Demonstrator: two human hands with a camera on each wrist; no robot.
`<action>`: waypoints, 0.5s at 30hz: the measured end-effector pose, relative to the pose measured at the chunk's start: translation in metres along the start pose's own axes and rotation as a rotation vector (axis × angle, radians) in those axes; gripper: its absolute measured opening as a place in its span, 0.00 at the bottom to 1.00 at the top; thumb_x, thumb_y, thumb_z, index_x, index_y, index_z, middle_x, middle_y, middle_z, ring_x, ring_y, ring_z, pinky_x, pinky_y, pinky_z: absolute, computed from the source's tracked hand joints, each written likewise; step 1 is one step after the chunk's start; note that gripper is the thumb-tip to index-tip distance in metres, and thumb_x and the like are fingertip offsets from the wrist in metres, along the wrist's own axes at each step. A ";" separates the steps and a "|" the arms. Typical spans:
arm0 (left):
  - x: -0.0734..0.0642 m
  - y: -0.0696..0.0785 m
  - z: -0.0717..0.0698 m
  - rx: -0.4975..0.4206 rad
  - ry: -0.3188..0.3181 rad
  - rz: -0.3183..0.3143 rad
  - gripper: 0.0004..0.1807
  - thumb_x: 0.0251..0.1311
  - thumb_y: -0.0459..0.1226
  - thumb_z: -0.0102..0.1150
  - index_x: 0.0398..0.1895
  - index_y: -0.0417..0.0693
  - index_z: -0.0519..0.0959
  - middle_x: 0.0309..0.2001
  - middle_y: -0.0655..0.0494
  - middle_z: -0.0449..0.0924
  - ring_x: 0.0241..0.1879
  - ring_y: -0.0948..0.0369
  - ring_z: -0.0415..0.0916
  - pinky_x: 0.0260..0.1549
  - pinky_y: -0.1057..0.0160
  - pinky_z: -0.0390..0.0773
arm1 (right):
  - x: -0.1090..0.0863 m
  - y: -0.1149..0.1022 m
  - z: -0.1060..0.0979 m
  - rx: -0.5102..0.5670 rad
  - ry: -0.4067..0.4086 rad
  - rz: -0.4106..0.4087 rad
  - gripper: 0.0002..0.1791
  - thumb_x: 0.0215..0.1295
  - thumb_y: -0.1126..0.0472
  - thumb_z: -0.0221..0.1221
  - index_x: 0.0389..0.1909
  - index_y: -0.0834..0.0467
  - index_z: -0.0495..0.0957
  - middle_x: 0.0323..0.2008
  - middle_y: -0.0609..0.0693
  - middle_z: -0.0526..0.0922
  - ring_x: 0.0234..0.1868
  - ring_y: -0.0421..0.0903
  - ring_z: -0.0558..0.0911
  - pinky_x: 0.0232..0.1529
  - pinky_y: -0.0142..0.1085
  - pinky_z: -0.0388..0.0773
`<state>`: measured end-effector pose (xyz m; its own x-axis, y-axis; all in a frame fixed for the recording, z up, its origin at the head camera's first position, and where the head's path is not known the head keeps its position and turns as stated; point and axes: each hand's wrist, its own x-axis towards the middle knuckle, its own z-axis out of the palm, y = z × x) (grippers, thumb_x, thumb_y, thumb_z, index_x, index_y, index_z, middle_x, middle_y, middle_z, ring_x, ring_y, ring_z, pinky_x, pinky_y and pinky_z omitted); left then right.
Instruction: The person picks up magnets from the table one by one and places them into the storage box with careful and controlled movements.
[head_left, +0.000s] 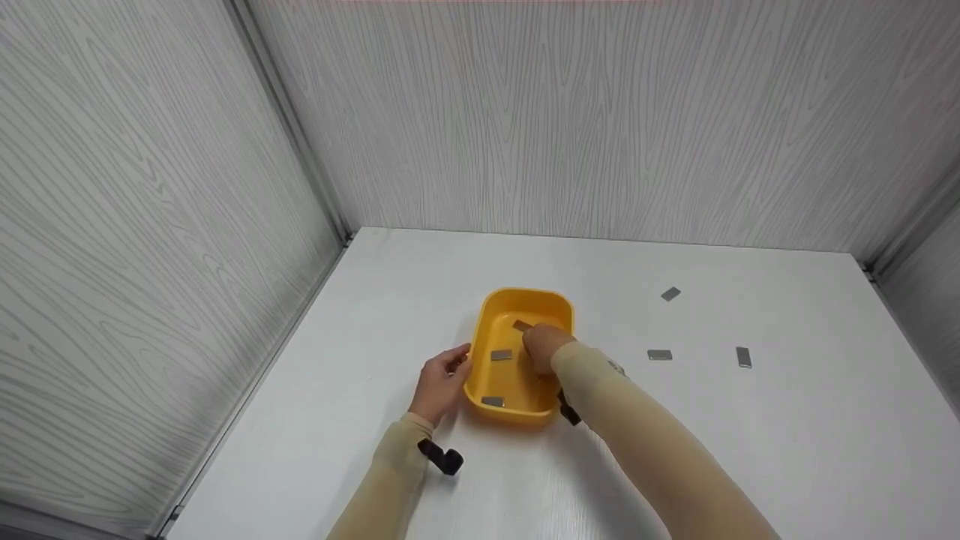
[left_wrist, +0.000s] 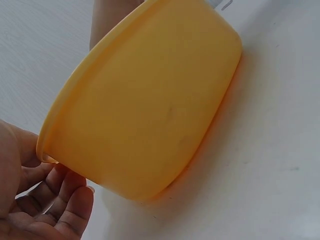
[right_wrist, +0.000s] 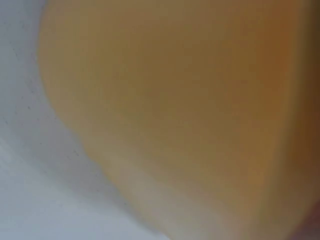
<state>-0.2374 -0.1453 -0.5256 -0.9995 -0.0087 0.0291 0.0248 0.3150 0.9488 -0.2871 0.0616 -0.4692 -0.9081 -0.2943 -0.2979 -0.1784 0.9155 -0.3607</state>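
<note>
A yellow plastic bin (head_left: 517, 417) stands on the table, its outer wall (left_wrist: 150, 100) filling much of the left wrist view. My left hand (head_left: 442, 382) grips the bin's left rim, its fingers curled at the lip in the left wrist view. My right hand (head_left: 546, 346) reaches down inside the bin and pinches a small flat grey rectangular piece (head_left: 521, 325), one end of which sticks out past the fingers. Two similar grey pieces lie on the bin floor, a middle piece (head_left: 501, 355) and a near piece (head_left: 493, 401). The right wrist view shows only blurred bin wall (right_wrist: 165, 110).
Three more grey pieces lie on the white table (head_left: 315, 375) right of the bin: a far piece (head_left: 670, 294), a nearer piece (head_left: 660, 355) and a rightmost piece (head_left: 743, 357). Pale wood-grain panels (head_left: 570, 120) bound the table at the back and sides.
</note>
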 end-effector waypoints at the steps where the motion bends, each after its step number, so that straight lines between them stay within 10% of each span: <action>1: 0.000 0.000 0.000 0.000 -0.001 0.006 0.21 0.69 0.39 0.53 0.63 0.44 0.73 0.50 0.53 0.78 0.48 0.58 0.72 0.50 0.60 0.74 | 0.003 0.002 0.001 -0.062 0.003 -0.038 0.08 0.60 0.68 0.61 0.39 0.57 0.79 0.31 0.49 0.80 0.32 0.46 0.77 0.38 0.40 0.79; 4: 0.000 -0.001 0.000 -0.004 -0.002 0.016 0.21 0.69 0.38 0.53 0.63 0.43 0.73 0.49 0.51 0.78 0.47 0.57 0.72 0.49 0.59 0.74 | 0.016 0.007 0.003 -0.305 0.039 -0.169 0.03 0.58 0.68 0.63 0.32 0.59 0.80 0.25 0.49 0.79 0.27 0.45 0.75 0.33 0.36 0.75; 15: -0.001 0.000 0.001 -0.021 -0.003 -0.027 0.22 0.69 0.40 0.52 0.64 0.46 0.72 0.53 0.53 0.77 0.50 0.58 0.72 0.52 0.60 0.74 | 0.017 0.005 0.001 -0.231 0.015 -0.132 0.05 0.57 0.66 0.66 0.33 0.57 0.80 0.24 0.48 0.78 0.27 0.46 0.75 0.32 0.37 0.75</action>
<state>-0.2368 -0.1443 -0.5261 -0.9999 -0.0147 0.0021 -0.0023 0.2946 0.9556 -0.3033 0.0610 -0.4773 -0.8766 -0.4125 -0.2477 -0.3755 0.9084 -0.1841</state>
